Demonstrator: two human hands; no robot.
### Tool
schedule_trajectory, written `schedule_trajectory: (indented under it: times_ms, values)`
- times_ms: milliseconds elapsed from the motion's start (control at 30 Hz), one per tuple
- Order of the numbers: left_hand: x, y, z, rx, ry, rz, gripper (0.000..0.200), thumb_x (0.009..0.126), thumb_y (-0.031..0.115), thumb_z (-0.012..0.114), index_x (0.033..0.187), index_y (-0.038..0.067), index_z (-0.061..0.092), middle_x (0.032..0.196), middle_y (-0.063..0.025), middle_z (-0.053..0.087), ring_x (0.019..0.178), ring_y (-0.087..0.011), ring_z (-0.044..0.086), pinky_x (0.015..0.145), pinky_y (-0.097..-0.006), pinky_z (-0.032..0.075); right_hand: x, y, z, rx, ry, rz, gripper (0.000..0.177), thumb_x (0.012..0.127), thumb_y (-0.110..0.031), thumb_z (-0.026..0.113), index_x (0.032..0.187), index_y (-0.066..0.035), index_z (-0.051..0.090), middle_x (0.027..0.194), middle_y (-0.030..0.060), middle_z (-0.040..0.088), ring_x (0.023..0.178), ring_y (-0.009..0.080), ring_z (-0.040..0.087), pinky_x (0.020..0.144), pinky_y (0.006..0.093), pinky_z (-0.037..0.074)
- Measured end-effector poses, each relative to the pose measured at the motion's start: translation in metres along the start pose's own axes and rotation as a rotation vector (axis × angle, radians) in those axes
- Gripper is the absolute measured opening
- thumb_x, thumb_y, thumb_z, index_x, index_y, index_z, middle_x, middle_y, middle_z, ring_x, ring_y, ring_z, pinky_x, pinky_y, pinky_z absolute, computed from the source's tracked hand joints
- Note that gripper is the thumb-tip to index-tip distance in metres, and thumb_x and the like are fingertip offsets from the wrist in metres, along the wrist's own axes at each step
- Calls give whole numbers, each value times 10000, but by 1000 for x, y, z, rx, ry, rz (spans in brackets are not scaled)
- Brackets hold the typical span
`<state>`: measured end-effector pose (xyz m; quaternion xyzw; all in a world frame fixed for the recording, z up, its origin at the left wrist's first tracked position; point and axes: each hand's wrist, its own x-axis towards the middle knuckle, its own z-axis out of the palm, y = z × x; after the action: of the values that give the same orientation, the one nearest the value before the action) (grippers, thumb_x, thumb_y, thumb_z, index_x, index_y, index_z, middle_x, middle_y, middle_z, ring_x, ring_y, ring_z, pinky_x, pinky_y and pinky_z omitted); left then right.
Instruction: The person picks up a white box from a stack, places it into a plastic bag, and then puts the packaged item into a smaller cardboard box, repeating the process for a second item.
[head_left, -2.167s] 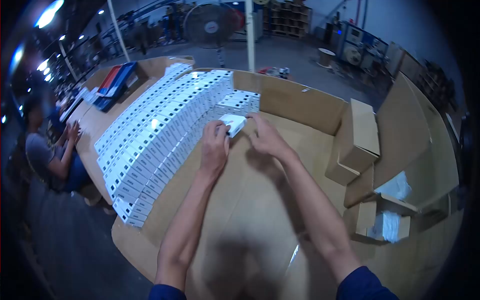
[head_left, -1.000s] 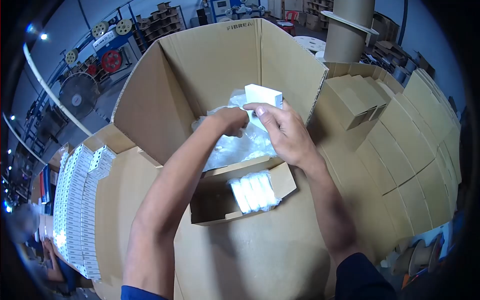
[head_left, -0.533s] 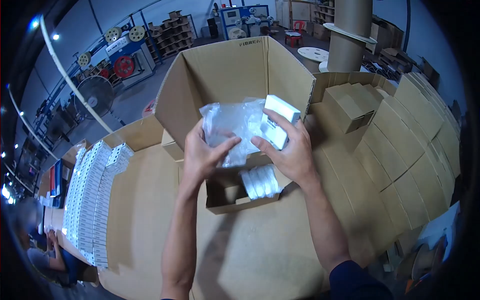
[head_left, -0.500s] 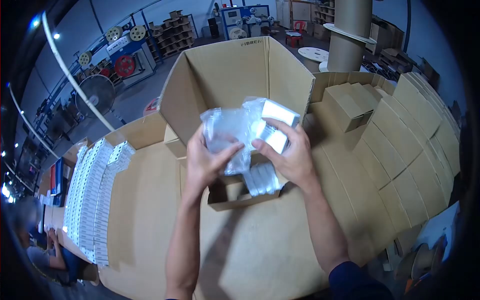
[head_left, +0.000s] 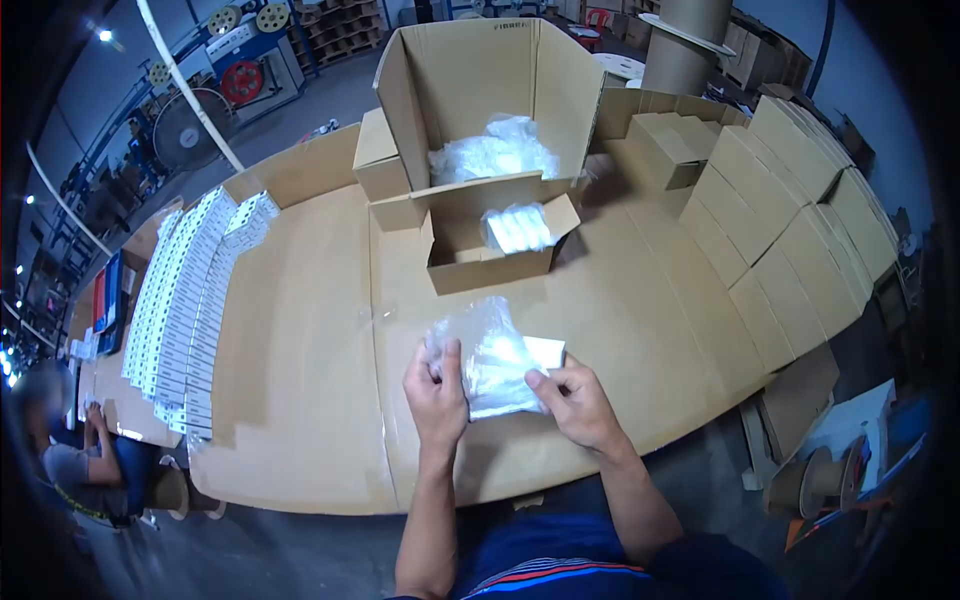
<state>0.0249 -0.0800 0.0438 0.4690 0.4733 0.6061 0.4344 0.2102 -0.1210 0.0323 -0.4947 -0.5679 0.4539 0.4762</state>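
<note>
Over the near part of the cardboard-covered table, my left hand (head_left: 437,395) is closed on the left side of a clear plastic bag (head_left: 492,365). My right hand (head_left: 580,405) grips a small white box (head_left: 546,352) at the bag's right side, thumb on top. Part of the box appears to lie inside the bag; the crumpled film blurs its outline. Beyond my hands stands a small open carton (head_left: 490,278), with several plastic-wrapped white boxes (head_left: 520,230) in its right half. A taller open carton (head_left: 480,80) behind it holds a heap of clear plastic bags (head_left: 500,150).
Long rows of small white boxes (head_left: 185,310) line the table's left side. Brown cartons (head_left: 790,220) are stacked along the right, with another carton (head_left: 675,145) farther back. A person (head_left: 85,450) sits at the far left. Cable spools (head_left: 825,485) stand at lower right.
Both hands have come back towards me from above the small carton, carrying the bag and white box. The box now sits lower against the bag. My view has tilted down.
</note>
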Motion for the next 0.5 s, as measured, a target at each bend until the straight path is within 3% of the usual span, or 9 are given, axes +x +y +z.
schedule_trajectory:
  times_ms: [33, 167, 300, 400, 433, 500]
  values:
    - [-13, -5, -4, 19, -1, 23, 185, 1053, 182, 604, 991, 10, 634, 717, 54, 535, 636, -9, 460, 532, -218, 360, -12, 8, 2, 56, -21, 37, 309, 960, -282, 742, 837, 1, 728, 911, 93, 588, 781, 147, 533, 679, 311, 442]
    - [-59, -15, -18, 2, -63, 55, 230, 1063, 186, 579, 939, 3, 640, 675, 35, 550, 552, -34, 473, 473, -251, 361, -39, 16, 11, -3, 134, -122, 343, 902, -326, 806, 920, 10, 735, 924, 99, 616, 827, 164, 560, 726, 314, 465]
    - [-85, -13, -26, 78, -180, -75, 369, 1091, 241, 513, 877, -29, 646, 626, -2, 558, 584, -49, 498, 514, -256, 387, -55, 17, 22, 64, 172, -91, 282, 910, -273, 802, 932, 5, 755, 969, 106, 629, 873, 172, 579, 762, 310, 475]
    - [-90, -32, -35, 91, -62, -18, 396, 1099, 241, 487, 844, -30, 625, 588, -2, 541, 563, -72, 492, 523, -275, 402, -64, 14, 25, 26, 182, -70, 197, 931, -210, 778, 921, -13, 775, 986, 111, 637, 883, 183, 594, 785, 307, 482]
    - [-92, -32, -44, 111, -88, -69, 358, 1081, 249, 530, 852, -12, 615, 719, -44, 601, 646, -117, 544, 579, -311, 437, -67, 16, 27, 30, 184, -55, 183, 927, -205, 782, 918, -23, 780, 987, 111, 636, 857, 187, 595, 774, 309, 488]
    - [-90, -31, -33, 108, 112, 166, 293, 1047, 236, 591, 866, 7, 610, 859, -76, 613, 757, -157, 568, 644, -321, 451, -73, 18, 31, -42, 232, -72, 183, 914, -199, 790, 901, -17, 774, 996, 130, 639, 863, 214, 615, 762, 323, 496]
